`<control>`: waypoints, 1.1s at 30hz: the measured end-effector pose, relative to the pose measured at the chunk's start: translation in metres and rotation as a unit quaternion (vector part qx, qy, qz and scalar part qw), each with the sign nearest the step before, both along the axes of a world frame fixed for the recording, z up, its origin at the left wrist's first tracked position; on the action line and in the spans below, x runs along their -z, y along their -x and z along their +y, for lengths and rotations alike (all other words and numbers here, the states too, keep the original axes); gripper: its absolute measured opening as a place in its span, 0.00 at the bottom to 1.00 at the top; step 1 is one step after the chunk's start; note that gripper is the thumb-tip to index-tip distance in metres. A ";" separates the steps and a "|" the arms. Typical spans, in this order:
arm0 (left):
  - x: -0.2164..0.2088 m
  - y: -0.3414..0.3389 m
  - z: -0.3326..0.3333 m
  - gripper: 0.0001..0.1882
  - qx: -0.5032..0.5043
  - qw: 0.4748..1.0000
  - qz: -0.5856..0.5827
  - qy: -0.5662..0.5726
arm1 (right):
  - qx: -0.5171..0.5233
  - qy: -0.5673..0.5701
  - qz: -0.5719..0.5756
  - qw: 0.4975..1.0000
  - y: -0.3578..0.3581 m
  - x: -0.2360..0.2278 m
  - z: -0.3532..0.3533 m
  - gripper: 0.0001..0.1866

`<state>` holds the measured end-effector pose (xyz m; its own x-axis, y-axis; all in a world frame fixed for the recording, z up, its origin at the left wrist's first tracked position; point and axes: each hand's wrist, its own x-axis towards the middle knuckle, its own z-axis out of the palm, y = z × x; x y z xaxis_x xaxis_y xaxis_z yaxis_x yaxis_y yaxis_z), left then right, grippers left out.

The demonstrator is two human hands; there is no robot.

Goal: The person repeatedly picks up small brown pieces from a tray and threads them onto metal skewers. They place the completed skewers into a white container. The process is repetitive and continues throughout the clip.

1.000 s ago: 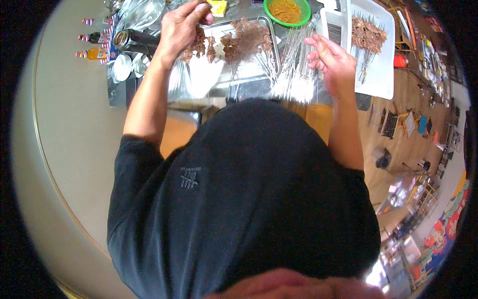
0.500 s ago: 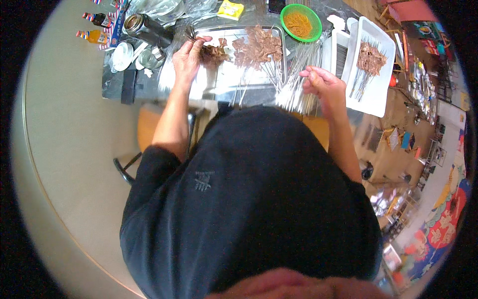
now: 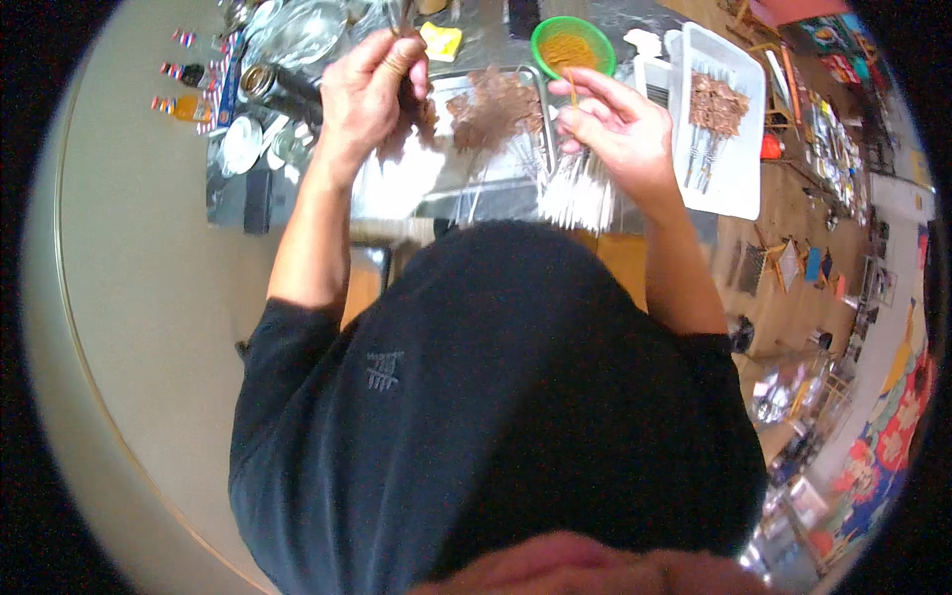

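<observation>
My left hand point(image 3: 362, 104) is closed around the upper ends of a bunch of skewers point(image 3: 400, 15), raised over the left of the tray. Brown, thin pieces of food point(image 3: 409, 129) hang below its fingers, partly hidden by the hand. My right hand point(image 3: 625, 129) is raised in front of the green basket, fingers bent, with a thin yellowish band point(image 3: 572, 87) between thumb and fingers. More skewered brown pieces point(image 3: 496, 111), blurred, lie on the metal tray point(image 3: 441, 203). Many bare thin skewers point(image 3: 580, 193) lie at the tray's right side.
A green basket point(image 3: 540, 35) holds a tangle of orange-brown strands. On the right, a white plastic bin point(image 3: 739, 188) contains more skewered pieces point(image 3: 719, 104). A dark jar point(image 3: 268, 84), white lids point(image 3: 241, 147), bottles point(image 3: 183, 107) and a yellow packet point(image 3: 441, 40) stand around the table's left and back.
My left hand has risen closer, lifting the skewer bunch. My right hand has moved up and left toward the green basket; a yellowish band now shows in its fingers.
</observation>
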<state>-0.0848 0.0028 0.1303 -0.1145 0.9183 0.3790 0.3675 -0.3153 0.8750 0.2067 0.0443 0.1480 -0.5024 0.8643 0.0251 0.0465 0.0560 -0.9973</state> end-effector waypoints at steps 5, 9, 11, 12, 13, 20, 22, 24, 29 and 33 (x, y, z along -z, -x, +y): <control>-0.004 -0.049 0.008 0.11 0.073 0.987 0.122 0.076 | 0.048 -0.242 -0.055 0.967 0.002 -0.037 0.009 0.28; 0.005 -0.065 0.017 0.10 0.128 0.960 0.246 0.035 | 0.005 -0.271 -0.152 0.951 -0.006 -0.075 0.005 0.25; -0.004 -0.076 0.020 0.10 0.162 0.952 0.255 0.044 | 0.021 -0.320 -0.169 0.932 -0.013 -0.049 0.013 0.26; -0.003 -0.079 0.022 0.10 0.175 0.953 0.248 0.025 | 0.028 -0.345 -0.176 0.921 -0.015 -0.035 0.017 0.28; -0.001 -0.081 0.025 0.10 0.185 0.952 0.244 0.009 | 0.040 -0.342 -0.168 0.924 -0.016 -0.021 0.023 0.26; -0.021 -0.089 0.041 0.14 0.231 0.932 0.053 0.273 | 0.002 0.027 0.024 0.999 -0.035 0.080 0.002 0.12; -0.005 -0.092 0.049 0.14 0.178 0.939 -0.046 0.290 | 0.026 -0.059 0.010 0.998 -0.035 0.075 -0.013 0.08; 0.008 -0.094 0.058 0.13 0.153 0.922 -0.155 0.321 | 0.056 -0.165 -0.038 0.984 -0.037 0.065 -0.021 0.07; 0.002 -0.096 0.048 0.13 0.199 0.912 -0.133 0.332 | 0.165 0.258 0.090 0.948 -0.048 0.083 -0.002 0.07; 0.013 -0.109 0.031 0.13 0.215 0.911 0.325 0.137 | 0.147 0.319 0.115 0.929 -0.068 0.103 0.041 0.06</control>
<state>0.0242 0.0336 0.1176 0.4442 0.8959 -0.0104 0.7298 -0.3550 0.5842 0.2747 0.0850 0.0446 -0.2874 0.8390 -0.4620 -0.2530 -0.5317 -0.8083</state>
